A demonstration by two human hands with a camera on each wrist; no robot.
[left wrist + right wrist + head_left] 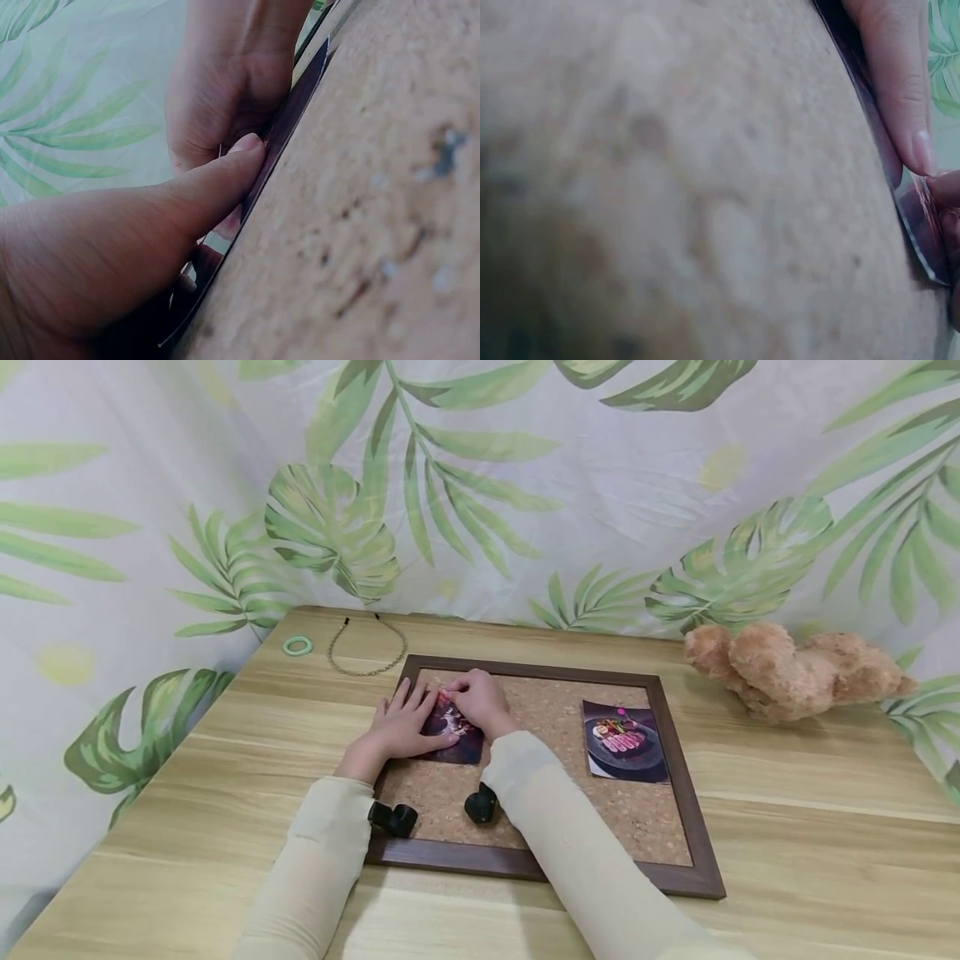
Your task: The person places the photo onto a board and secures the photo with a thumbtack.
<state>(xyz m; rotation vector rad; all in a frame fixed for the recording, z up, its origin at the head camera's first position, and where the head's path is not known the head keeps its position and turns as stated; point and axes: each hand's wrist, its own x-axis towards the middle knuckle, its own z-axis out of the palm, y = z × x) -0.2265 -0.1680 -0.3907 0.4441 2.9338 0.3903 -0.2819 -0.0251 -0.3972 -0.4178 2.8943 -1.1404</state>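
A dark photo [467, 745] lies on the framed cork board [540, 777], toward its left side. My left hand [405, 727] rests over the photo's left part with fingers spread, its thumb pressing the print; in the left wrist view the thumb [232, 169] lies along the photo's surface. With curled fingers, my right hand [482, 702] pinches what appears to be a small pushpin at the photo's top edge, mostly hidden by the fingertips. A second photo, of a plate of food [626, 747], is fixed on the board's right side by a pink pushpin [621, 712].
Behind the board's left corner lie a chain necklace [367, 672] and a green ring [297, 646]. A fluffy tan plush toy [795, 668] sits on the wooden table [810, 827] at the right. Black wrist cameras [480, 806] hang under both wrists. A leaf-print curtain [480, 510] stands behind.
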